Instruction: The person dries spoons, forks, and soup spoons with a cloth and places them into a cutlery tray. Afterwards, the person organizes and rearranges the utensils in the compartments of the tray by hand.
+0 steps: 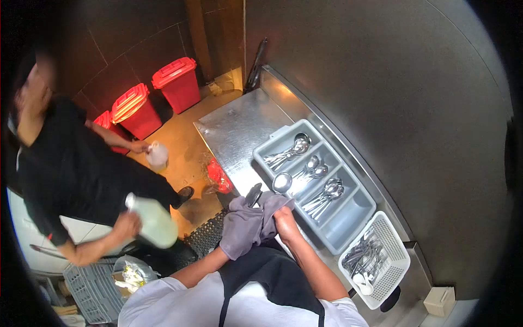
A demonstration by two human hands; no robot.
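Note:
A grey cloth (239,226) is bunched in front of my apron. My left hand lies under its folds, wrapped in it, and the fingers are hidden. My right hand (284,222) is closed on the cloth's right side. A dark, shiny piece (253,194) sticks up from the top of the cloth; its kind is unclear. Just beyond the cloth, a large round metal spoon bowl (282,183) shows at the edge of a grey cutlery tray (348,220). Spoons (297,146) and several other metal utensils (329,193) lie in the tray's compartments.
A white perforated basket (400,264) of cutlery stands right of the tray on the steel counter (239,122). At left, another person (81,158) holds a pale jug (152,220) and a whitish container (157,155). Red lidded bins (177,84) stand on the floor behind.

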